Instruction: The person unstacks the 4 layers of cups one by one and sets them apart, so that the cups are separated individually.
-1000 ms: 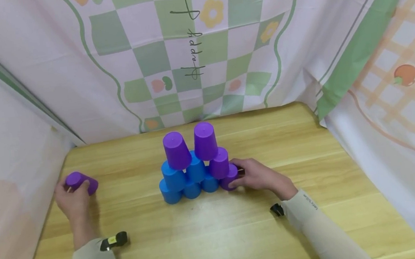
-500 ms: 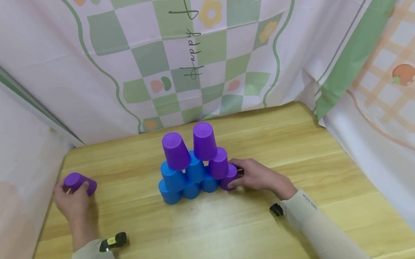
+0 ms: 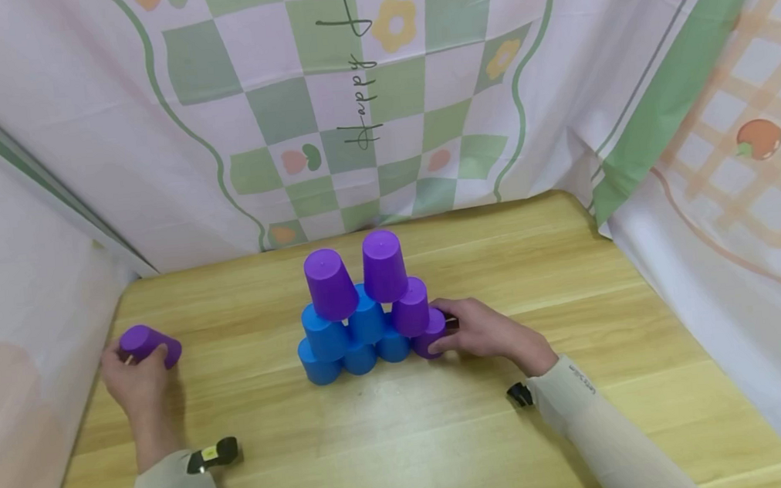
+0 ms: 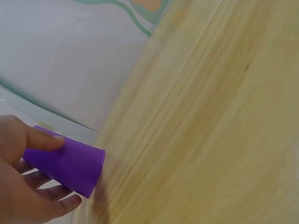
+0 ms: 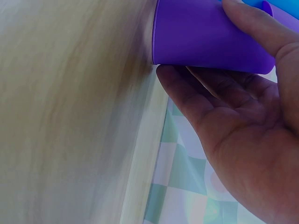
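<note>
At the table's left side my left hand (image 3: 139, 382) grips a purple cup (image 3: 150, 346), thumb on the near side and fingers on the far side. In the left wrist view that cup (image 4: 70, 163) has its wide rim toward the table. Mid-table stands a stepped stack of upside-down cups. Its bottom row is three blue cups (image 3: 320, 362) and one purple cup (image 3: 430, 340) at the right end. Two blue cups (image 3: 326, 335) and a purple cup (image 3: 410, 310) form the middle row. Two purple cups (image 3: 384, 266) stand apart on top. My right hand (image 3: 485, 329) holds the bottom-right purple cup between thumb and fingers.
The wooden table (image 3: 394, 445) has a white, green-checked cloth (image 3: 380, 121) hanging behind it. More cloth hangs at the left and right sides. A black wrist device (image 3: 214, 455) sits at the left sleeve, another (image 3: 519, 395) at the right.
Both hands and the cups keep their places; the head view has shifted very slightly.
</note>
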The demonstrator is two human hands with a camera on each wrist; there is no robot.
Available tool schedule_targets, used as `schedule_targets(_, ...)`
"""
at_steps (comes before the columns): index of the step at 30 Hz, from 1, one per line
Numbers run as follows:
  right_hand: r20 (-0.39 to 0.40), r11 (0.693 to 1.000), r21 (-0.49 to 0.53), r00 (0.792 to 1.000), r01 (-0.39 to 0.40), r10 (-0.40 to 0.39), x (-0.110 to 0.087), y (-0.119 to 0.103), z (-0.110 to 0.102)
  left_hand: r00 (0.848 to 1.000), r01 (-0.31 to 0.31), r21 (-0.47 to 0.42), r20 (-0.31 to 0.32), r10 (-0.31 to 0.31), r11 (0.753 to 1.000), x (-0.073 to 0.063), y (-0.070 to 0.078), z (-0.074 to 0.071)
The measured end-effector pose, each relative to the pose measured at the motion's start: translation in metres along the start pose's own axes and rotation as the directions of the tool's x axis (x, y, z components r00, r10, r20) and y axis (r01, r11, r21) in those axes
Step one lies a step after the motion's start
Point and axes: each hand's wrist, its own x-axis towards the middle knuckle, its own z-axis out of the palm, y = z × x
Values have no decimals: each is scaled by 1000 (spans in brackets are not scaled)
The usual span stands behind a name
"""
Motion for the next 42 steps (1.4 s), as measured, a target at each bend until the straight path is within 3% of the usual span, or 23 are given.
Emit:
schedule_targets(8, 4, 1000, -5, 1000, 7, -7, -1, 2, 0, 1000, -22, 62, -7, 23, 998, -4, 1, -1)
schedule_targets(22, 2, 1000, -10, 1000, 7, -7, -1, 1, 0, 1000, -14, 120, 16, 12, 993, -13, 22, -7)
schedule_targets(27, 5, 1000, -2, 1000, 6, -6, 1, -1, -1, 997, -75, 128, 10, 74, 989, -19, 26, -6)
schedule_targets(33, 3, 1000, -4, 1000, 0, 0, 1, -2, -1, 983, -171, 132, -40, 178, 976, -29, 32, -5)
schedule_targets(42, -2, 1000, -10, 1000, 5, -5, 1, -1, -1, 969, -231, 67, -73, 236, 971, -51, 45, 4)
